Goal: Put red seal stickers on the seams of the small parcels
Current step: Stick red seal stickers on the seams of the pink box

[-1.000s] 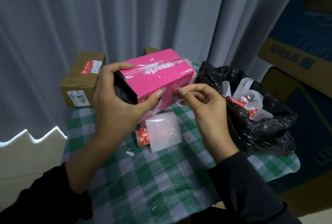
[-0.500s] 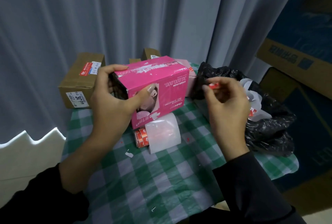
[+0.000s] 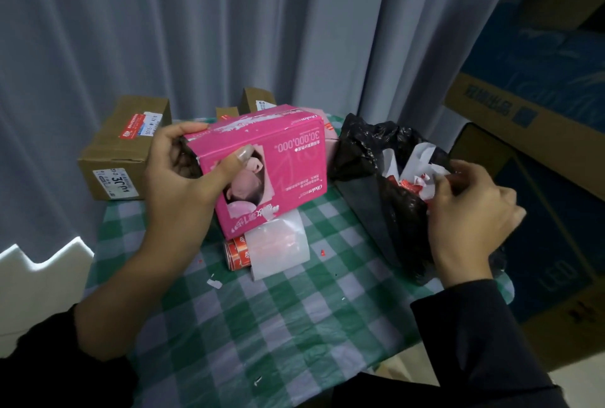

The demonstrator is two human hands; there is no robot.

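Parcel: pink printed cardboard box [image 3: 281, 158], held clear of the green-and-white checked tablecloth [image 3: 262, 325] and tilted, its taped top seam turned up, probably so the seam stays reachable for a seal.
Left hand: left hand [image 3: 176, 185] grasps the box at its left end, thumb pressed on the front face and fingers curled over the top edge. This one-handed hold leaves the other hand free.
Right hand: right hand [image 3: 471, 211] sits at the mouth of the crumpled black plastic bag [image 3: 366, 148], fingers curled among white backing paper [image 3: 422, 158] and red scraps. I cannot tell whether they pinch anything.
Bag: seems to serve as the waste bin, kept open beside the work.
Sticker supply: roll of red seal stickers [image 3: 237, 252] lies on the cloth just below the box, close for the next peel.
Other parcels: brown cardboard box [image 3: 121, 152] stands at the rear left against the grey curtain [image 3: 229, 31], apparently set aside.
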